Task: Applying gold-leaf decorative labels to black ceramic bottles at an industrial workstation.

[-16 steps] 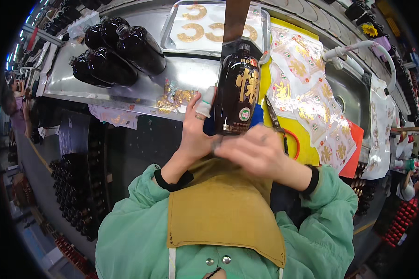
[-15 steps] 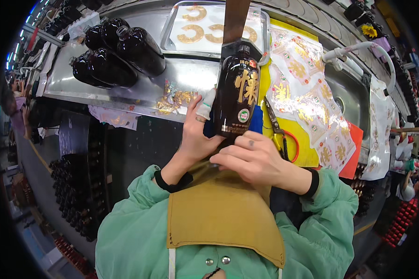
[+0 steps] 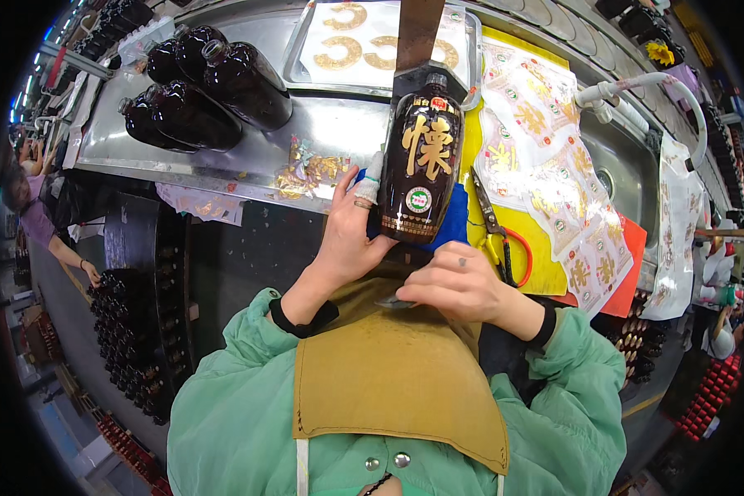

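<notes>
A dark brown bottle (image 3: 422, 165) with gold lettering and a round green-and-white emblem lies on a stand with blue cloth (image 3: 446, 227). Along its left side run the fingers of my left hand (image 3: 349, 236), the thumb pressed at its base; one finger wears a white wrap (image 3: 372, 178). My right hand (image 3: 459, 285), below the base and apart from it, is closed around a small, thin, dark blade-like piece (image 3: 394, 303) whose exact kind I cannot make out. Close by on the right lie scissors (image 3: 504, 244) with red and yellow handles on a yellow sheet (image 3: 546, 283).
Several dark bottles (image 3: 246, 85) stand at the left of the metal counter, near gold foil scraps (image 3: 310, 174). A metal tray (image 3: 296, 51) holds gold C-shaped decals. Clear decal sheets (image 3: 554, 178) cover the yellow sheet, beside a sink (image 3: 632, 157). Another person's hand (image 3: 91, 273) is far left.
The bottle has turned so its lettering and emblem face me more squarely. My right hand has moved slightly right and down, away from the base. A person's arm has reached in at far left.
</notes>
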### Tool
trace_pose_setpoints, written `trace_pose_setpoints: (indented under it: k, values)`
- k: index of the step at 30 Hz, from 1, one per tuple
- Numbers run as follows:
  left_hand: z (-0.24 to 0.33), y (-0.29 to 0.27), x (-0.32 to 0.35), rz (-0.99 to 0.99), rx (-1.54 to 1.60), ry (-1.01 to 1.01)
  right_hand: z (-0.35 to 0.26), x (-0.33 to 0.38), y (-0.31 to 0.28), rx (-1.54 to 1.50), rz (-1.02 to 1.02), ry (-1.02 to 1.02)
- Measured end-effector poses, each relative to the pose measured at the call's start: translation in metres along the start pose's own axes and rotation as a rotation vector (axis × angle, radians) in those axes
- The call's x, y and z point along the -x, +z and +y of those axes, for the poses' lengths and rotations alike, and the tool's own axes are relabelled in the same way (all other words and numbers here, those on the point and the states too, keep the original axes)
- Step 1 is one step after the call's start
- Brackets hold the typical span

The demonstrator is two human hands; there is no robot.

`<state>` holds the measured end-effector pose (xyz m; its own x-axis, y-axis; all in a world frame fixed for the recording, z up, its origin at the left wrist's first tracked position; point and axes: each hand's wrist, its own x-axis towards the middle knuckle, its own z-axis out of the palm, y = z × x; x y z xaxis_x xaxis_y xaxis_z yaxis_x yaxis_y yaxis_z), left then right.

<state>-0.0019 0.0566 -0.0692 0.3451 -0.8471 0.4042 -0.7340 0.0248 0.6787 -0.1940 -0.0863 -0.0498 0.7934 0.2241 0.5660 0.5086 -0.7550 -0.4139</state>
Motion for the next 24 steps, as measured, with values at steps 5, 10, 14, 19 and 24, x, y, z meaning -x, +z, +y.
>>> trace_pose_setpoints:
  k: [5,10,14,19,24]
  values:
    - [0.005,-0.003,0.001,-0.025,-0.025,-0.070,-0.001,0.013,0.011,0.326,0.455,0.373]
    - [0.009,-0.009,-0.006,-0.074,0.070,-0.111,-0.017,-0.032,-0.013,0.120,0.288,0.275]
    - [0.013,-0.011,-0.009,-0.064,0.121,-0.103,0.061,-0.074,-0.049,0.306,0.476,0.484]
    - [0.015,-0.009,-0.006,-0.016,0.131,-0.136,0.065,-0.073,-0.062,0.685,0.297,0.153]
    - [0.015,-0.006,-0.004,0.042,0.076,-0.074,0.029,-0.102,-0.060,0.284,-0.029,0.246]
